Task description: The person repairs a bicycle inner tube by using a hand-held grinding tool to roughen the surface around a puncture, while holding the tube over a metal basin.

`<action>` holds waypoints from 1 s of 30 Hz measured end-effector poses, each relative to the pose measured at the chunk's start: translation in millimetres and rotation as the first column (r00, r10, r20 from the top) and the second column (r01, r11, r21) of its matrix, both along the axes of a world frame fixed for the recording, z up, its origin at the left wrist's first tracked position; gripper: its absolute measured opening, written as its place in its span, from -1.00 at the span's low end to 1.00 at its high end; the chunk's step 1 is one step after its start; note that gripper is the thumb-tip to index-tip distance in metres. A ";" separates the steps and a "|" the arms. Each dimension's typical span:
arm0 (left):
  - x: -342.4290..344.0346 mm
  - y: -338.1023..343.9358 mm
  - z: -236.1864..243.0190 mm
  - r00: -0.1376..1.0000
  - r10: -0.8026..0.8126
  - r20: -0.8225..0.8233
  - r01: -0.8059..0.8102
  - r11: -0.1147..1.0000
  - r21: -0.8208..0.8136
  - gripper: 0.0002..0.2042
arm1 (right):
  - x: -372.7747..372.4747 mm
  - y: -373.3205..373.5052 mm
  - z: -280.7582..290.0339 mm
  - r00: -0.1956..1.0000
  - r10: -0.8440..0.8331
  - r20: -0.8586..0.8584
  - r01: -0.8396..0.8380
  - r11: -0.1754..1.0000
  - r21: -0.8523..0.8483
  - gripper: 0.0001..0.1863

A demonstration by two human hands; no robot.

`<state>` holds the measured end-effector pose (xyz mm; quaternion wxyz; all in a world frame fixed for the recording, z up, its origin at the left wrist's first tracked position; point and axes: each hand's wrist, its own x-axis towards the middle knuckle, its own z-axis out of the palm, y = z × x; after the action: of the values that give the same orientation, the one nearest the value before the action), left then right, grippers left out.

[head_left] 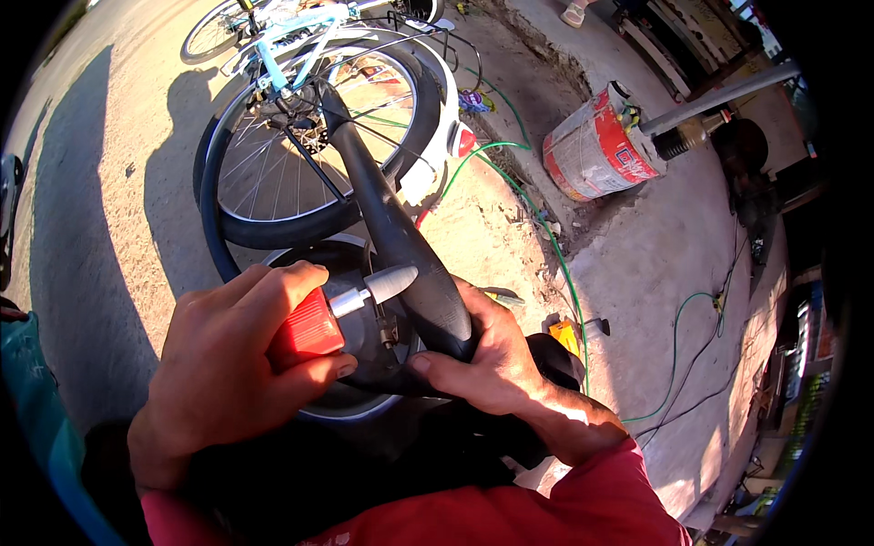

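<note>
My left hand (237,364) is closed on a red tool (306,332) with a short silver shaft and a grey, rounded head (387,283), which lies over or against a black inner tube (391,237). My right hand (487,355) grips that tube at its bent, wider stretch, thumb on top. The tube runs up to a bicycle wheel (238,164) on a light blue bicycle (273,56). Beneath my hands is a round basin with a pale rim (337,414), its inside partly hidden by tube, tool and fingers.
A red and white bucket (592,146) holding a metal pole (710,93) stands at right, on concrete beside a broken edge. Green hose (555,255) and dark cords cross the ground. A yellow item (564,335) lies right of my hands. Someone's foot (574,14) shows at top.
</note>
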<state>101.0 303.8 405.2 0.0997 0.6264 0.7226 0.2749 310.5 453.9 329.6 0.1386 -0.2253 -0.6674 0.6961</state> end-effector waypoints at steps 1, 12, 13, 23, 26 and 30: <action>-1.2 -0.1 0.6 1.000 -0.011 0.007 0.011 1.000 -0.028 -0.41 | -0.1 1.0 1.2 1.000 0.004 -0.003 -0.004 1.000 -0.004 -0.29; 7.3 4.9 2.6 0.997 -0.076 0.009 0.077 0.979 -0.188 -0.33 | -1.2 2.3 6.6 0.998 0.031 0.046 -0.031 1.000 0.001 -0.27; 8.0 4.3 3.4 0.996 -0.087 0.016 0.089 0.978 -0.186 -0.32 | -1.2 1.6 6.0 0.997 0.042 0.058 -0.038 0.998 -0.056 -0.24; 2.3 0.3 -5.8 0.997 -0.081 0.017 0.082 0.997 -0.016 -0.36 | -3.0 -2.0 6.6 0.994 0.060 0.089 -0.066 0.996 0.061 -0.25; 0.6 4.0 -10.4 0.995 -0.074 0.068 0.069 0.995 0.067 -0.36 | -1.0 0.9 5.4 0.994 0.053 0.093 -0.047 0.997 -0.064 -0.26; -2.0 8.3 -5.4 0.980 -0.106 0.170 0.099 0.994 0.045 -0.38 | 0.0 4.1 6.6 0.995 0.055 0.088 -0.059 0.997 0.043 -0.30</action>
<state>99.0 312.1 399.8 0.1641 0.6384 0.6729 0.3356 310.5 458.0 336.2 0.0949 -0.2329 -0.6946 0.6740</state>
